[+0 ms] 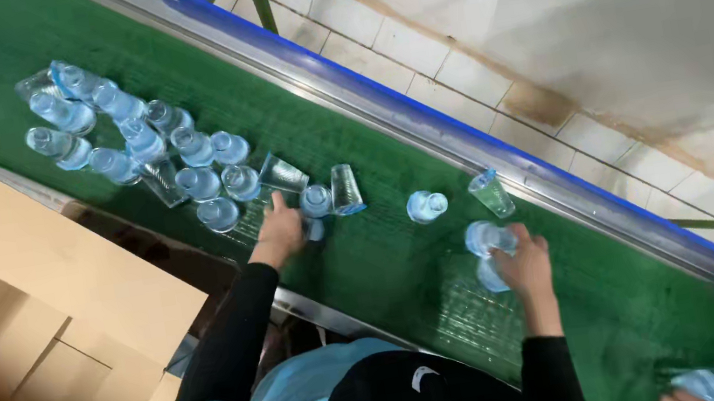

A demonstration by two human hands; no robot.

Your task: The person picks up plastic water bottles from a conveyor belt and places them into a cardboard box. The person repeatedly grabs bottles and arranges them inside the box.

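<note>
Fingers of right hand [525,262] curled around clear blue-tinted plastic cups [488,247] on ribbed green conveyor belt [384,253]; left hand [279,231] spread flat, touching small lidded cup [316,201]; cluster of similar cups [131,140] beyond; open corrugated cardboard box [31,353] alongside

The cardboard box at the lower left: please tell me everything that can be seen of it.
The cardboard box is plain brown corrugated board and stands open at the lower left, beside the green conveyor belt. Its top flaps are folded outward, one wide flap reaching toward the belt's metal edge. The inside looks empty, with a seam showing between the bottom flaps. The picture's edge cuts off part of it. Neither hand touches it; the left hand is on the belt, among the clear plastic cups.
</note>
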